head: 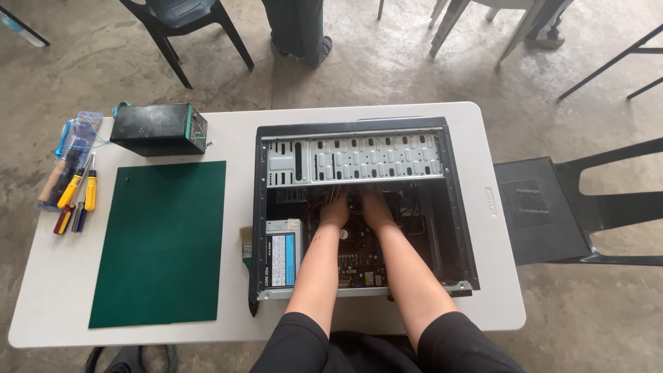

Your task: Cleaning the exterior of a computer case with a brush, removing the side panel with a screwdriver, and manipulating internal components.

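Observation:
An open black computer case lies flat on a white table. Both my arms reach into it. My left hand and my right hand sit side by side deep inside, over the motherboard, just below the silver drive cage. Their fingers are among cables under the cage edge, and whether they hold anything is hidden. A power supply with a blue label sits in the case's near left corner.
A green mat covers the table's left half, with a black box behind it. Several screwdrivers lie at the left edge; a brush lies beside the case. Black chairs stand around; a person's legs are beyond the table.

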